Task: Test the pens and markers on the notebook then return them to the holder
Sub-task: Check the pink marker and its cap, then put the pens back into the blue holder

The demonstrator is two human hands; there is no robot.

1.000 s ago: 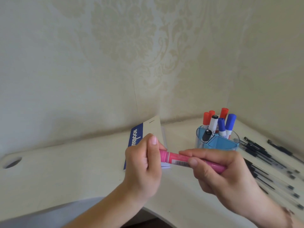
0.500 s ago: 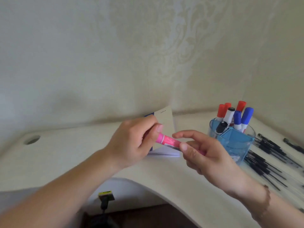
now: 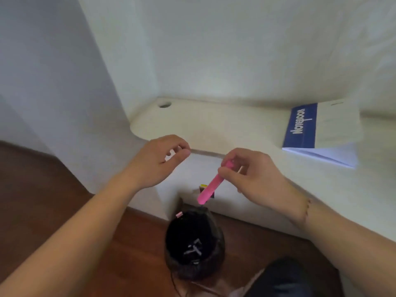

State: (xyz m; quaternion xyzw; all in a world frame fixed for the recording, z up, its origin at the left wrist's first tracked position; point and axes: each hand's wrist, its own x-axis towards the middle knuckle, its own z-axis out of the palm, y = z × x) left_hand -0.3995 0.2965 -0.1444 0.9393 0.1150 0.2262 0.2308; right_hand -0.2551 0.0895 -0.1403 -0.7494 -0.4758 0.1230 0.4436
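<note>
My right hand (image 3: 255, 176) pinches a pink marker (image 3: 209, 188) near its upper end, and its free end slants down and left, off the desk's front edge. My left hand (image 3: 157, 160) hovers to the left of it with loosely curled fingers and holds nothing. A small pink piece (image 3: 179, 214), which looks like the cap, is at the rim of a black bin (image 3: 192, 243) on the floor below. The notebook (image 3: 304, 127), blue cover with white lettering, lies on the white desk (image 3: 214, 125) at the right. The holder is out of view.
The desk's curved front edge runs from the left end toward the lower right. A round cable hole (image 3: 165, 104) sits at its far left corner. Brown wood floor surrounds the bin. A small yellow and black object (image 3: 203, 187) is behind the marker.
The view has swung left and down, so the holder and loose pens are out of sight. My left hand has let go of the marker and moved away to the left. The marker now points down.
</note>
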